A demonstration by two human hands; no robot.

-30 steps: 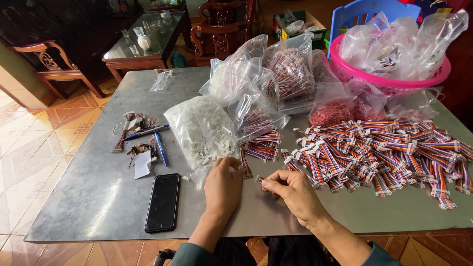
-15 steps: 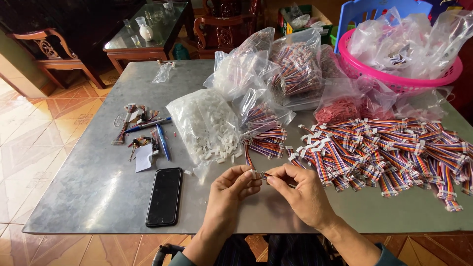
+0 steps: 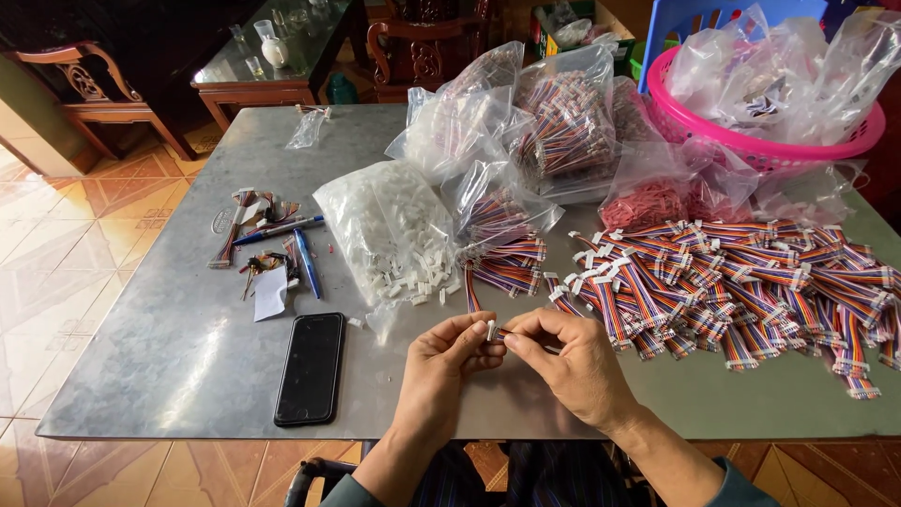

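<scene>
Hands meet at the near edge of the grey metal desk [image 3: 160,357], just in front of you. Your left hand [image 3: 441,361] has its fingers [image 3: 469,330] pinched shut on a small white connector [image 3: 491,329], held upright between the two hands. Your right hand [image 3: 572,361] has its fingers [image 3: 526,329] closed on the end of a rainbow ribbon cable [image 3: 468,299], right against the connector; the cable runs up and away from your hands toward the bags. How far the cable end sits in the connector, cannot tell.

Just beyond your left hand lies an open clear bag of white connectors [image 3: 389,230], some spilled loose at its mouth. Beside it on the right is a clear bag of ribbon cables [image 3: 497,216], with more filled bags [image 3: 563,122] stacked behind. A wide pile of finished ribbon cables [image 3: 732,282] spreads across the right half of the desk, close to your right hand. A bag of red rubber bands [image 3: 657,202] sits behind that pile. A pink basket [image 3: 779,150] with clear bags stands at the far right corner.

Left of your hands a black phone [image 3: 311,368] lies flat, face up. Further up are a blue pen [image 3: 305,263], a scrap of white paper [image 3: 270,293] and a few loose wire offcuts [image 3: 239,221].
</scene>
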